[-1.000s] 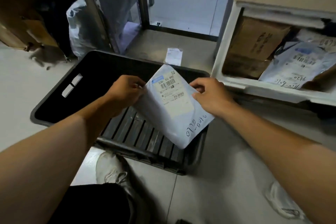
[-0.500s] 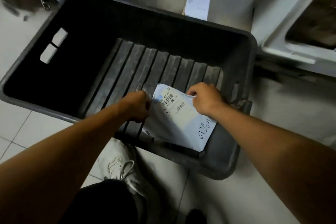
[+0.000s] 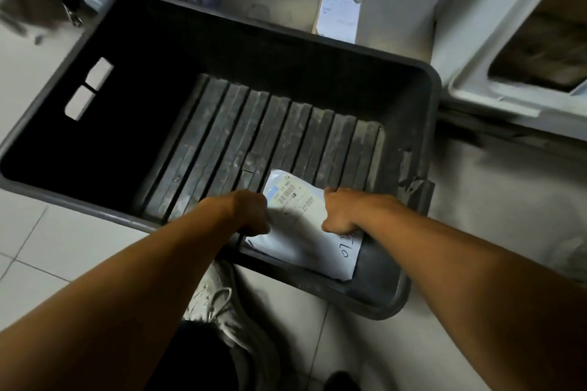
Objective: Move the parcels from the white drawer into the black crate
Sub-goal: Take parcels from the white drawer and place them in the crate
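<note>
A white parcel bag (image 3: 298, 232) with a barcode label and handwritten digits lies low in the near right corner of the black crate (image 3: 263, 51), leaning against its near wall. My left hand (image 3: 251, 211) grips the parcel's left edge. My right hand (image 3: 341, 209) grips its right side. The crate's ribbed floor holds nothing else. The white drawer (image 3: 495, 101) stands at the right, only its corner in view, with a brown parcel (image 3: 546, 60) dimly seen inside.
A loose paper slip (image 3: 338, 17) lies on the floor behind the crate. My shoe (image 3: 219, 301) rests on the tiles just in front of the crate. Shelving legs and bagged goods stand at the top left.
Both hands carried the white parcel from above the crate down into its near right corner. The view tilted downward, so most of the drawer left the frame.
</note>
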`<control>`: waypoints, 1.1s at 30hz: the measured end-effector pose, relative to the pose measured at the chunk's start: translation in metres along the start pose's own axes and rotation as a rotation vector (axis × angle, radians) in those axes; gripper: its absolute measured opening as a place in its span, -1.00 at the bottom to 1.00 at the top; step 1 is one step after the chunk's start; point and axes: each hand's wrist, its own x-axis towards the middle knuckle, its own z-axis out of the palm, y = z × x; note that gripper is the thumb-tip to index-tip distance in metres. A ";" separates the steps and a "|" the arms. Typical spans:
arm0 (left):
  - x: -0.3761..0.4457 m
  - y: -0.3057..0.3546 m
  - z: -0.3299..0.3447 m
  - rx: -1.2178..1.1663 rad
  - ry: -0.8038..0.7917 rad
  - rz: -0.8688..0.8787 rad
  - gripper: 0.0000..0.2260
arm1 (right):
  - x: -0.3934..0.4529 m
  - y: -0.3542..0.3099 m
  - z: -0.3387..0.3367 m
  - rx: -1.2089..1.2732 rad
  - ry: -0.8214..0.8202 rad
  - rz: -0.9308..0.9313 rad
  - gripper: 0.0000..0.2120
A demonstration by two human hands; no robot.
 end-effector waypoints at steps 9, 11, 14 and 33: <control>-0.067 0.031 -0.036 0.232 0.326 0.108 -0.42 | -0.072 0.025 -0.027 -0.030 0.316 -0.085 -0.78; -0.085 0.049 -0.047 0.277 0.405 0.100 -0.30 | -0.097 0.031 -0.033 -0.004 0.420 -0.100 -0.64; -0.112 0.080 -0.064 0.297 0.557 0.101 -0.23 | -0.138 0.041 -0.040 0.025 0.591 -0.121 -0.48; -0.173 0.241 -0.152 -0.250 1.016 0.623 -0.55 | -0.263 0.183 -0.103 0.648 1.193 0.135 -0.41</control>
